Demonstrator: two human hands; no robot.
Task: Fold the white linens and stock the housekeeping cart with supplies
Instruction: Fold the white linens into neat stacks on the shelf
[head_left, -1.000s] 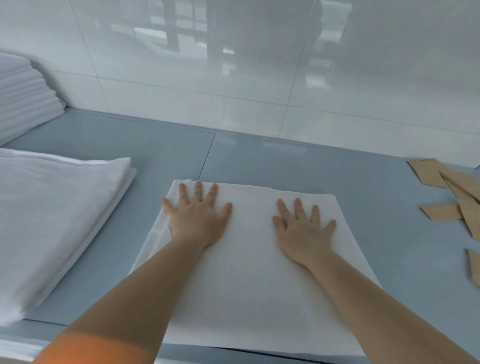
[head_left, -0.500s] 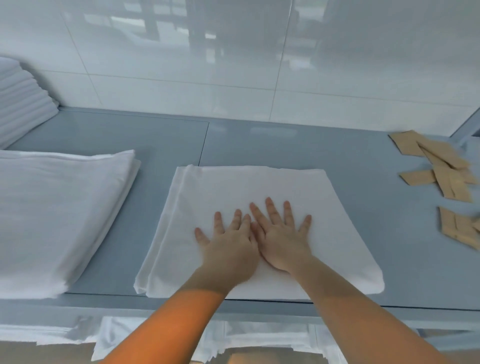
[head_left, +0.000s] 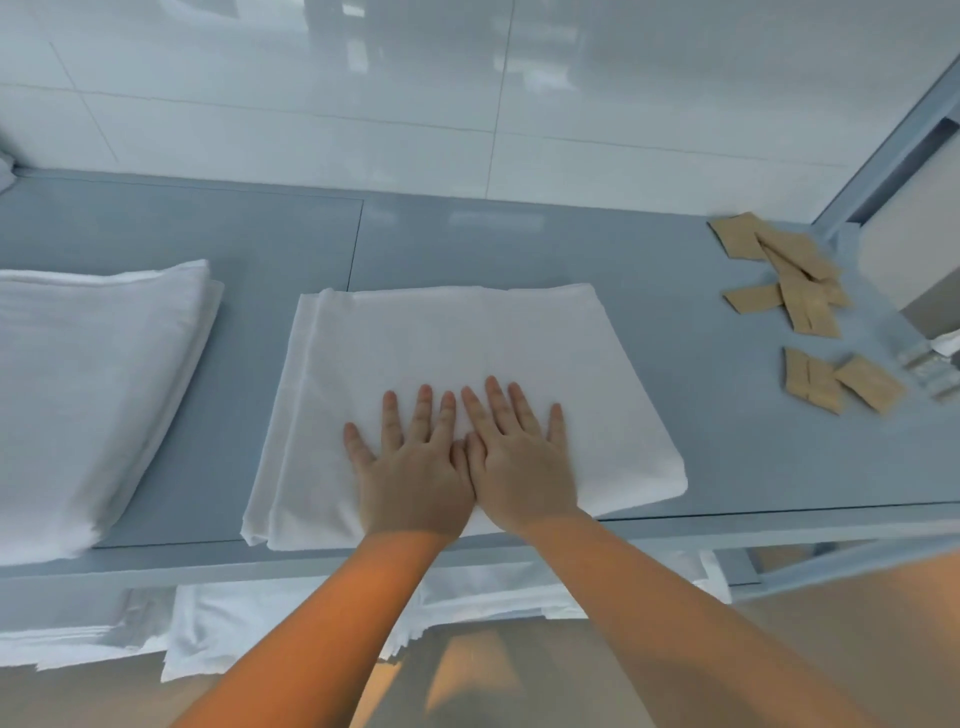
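Grey-blue shelf top (head_left: 519, 244) is stretching across under a glossy white tiled wall (head_left: 363, 78). Nearest, below the shelf's front edge, loose white linens (head_left: 218, 623) are lying on a lower level. Both bare forearms are reaching up onto a folded white linen (head_left: 441, 338) lying flat at the shelf's front edge. The left hand (head_left: 410, 467) and right hand (head_left: 519, 457) are pressing down on its near half side by side — thumbs touching, fingers straight and slightly spread, gripping nothing. To the left, apart from it, a thicker stack of folded white linens (head_left: 88, 374) is sitting on the shelf. Off to the right, tan paper packets (head_left: 800, 301) are lying scattered — some overlapping — near a blurred pale box (head_left: 914, 270) at the frame's edge.
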